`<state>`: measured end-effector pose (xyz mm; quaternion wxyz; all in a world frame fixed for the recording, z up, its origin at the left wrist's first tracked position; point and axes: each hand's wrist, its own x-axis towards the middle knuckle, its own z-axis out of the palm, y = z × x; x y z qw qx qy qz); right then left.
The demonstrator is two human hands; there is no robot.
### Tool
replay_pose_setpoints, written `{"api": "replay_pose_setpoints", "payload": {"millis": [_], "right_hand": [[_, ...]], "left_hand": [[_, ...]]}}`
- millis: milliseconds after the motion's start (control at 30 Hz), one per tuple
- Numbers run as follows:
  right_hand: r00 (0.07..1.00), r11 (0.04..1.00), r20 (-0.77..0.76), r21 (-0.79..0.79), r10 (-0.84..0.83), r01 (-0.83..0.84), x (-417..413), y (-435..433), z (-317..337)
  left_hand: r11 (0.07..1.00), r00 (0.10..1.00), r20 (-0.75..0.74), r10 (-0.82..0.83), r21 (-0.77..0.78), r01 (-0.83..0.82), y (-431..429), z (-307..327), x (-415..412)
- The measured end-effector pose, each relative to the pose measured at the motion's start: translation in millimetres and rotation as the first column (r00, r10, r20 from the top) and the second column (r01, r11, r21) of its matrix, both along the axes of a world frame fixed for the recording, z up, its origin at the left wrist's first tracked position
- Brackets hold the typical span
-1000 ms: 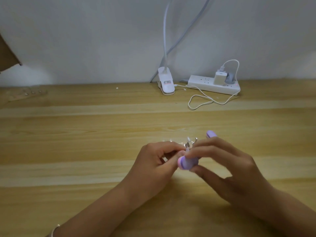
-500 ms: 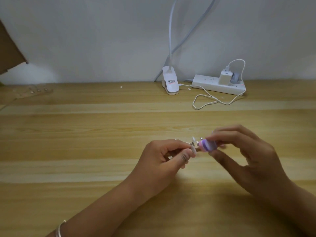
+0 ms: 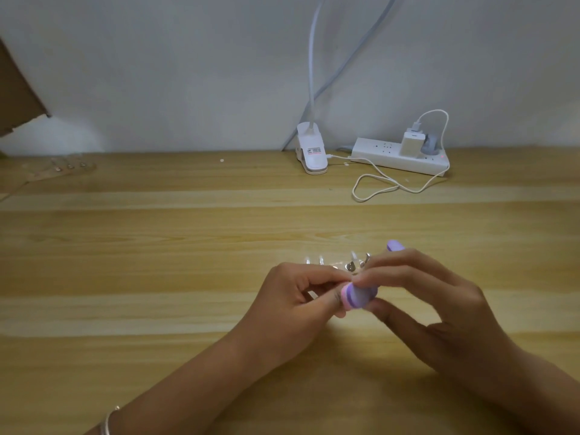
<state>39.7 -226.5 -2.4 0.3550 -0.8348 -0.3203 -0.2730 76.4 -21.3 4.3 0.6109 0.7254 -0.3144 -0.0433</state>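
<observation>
Hands both pinching: left hand point(image 3: 288, 304) on the pink end, right hand point(image 3: 439, 306) round the purple gadget point(image 3: 362, 296), six o'clock from the power strip point(image 3: 381, 153); axis eight-to-two, pink end pointing eight.

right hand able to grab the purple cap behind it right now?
Likely reachable, path clear: purple cap lies just past the right hand. But its fingers are busy pinching the purple device.

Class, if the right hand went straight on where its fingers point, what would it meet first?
Probably the left hand, pinching the pink end of the purple gadget that the right hand holds.
</observation>
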Motion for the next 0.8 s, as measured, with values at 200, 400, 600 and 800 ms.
{"api": "replay_pose_setpoints", "payload": {"millis": [200, 400, 600, 800], "right_hand": [[0.999, 0.999, -0.01, -0.006, -0.047, 0.047, 5.3, -7.5, 8.0], [0.999, 0.997, 0.033, -0.072, -0.01, 0.013, -2.0, -2.0, 7.4], [1.0, 0.998, 0.026, -0.057, -0.014, 0.015, -3.3, 0.0, 6.0], [0.998, 0.997, 0.051, -0.068, -0.037, 0.041, 1.6, -8.6, 9.7]], "left_hand": [[1.0, 0.998, -0.058, 0.012, -0.026, -0.013, -0.6, 0.5, -0.9], [1.0, 0.998, -0.061, 0.001, -0.023, -0.003, -1.0, 2.3, -1.7], [0.999, 0.993, -0.117, -0.022, -0.048, 0.017, -2.0, 3.9, -3.3], [0.999, 0.992, -0.127, -0.016, -0.04, 0.011, -2.7, 4.1, -3.6]]}}
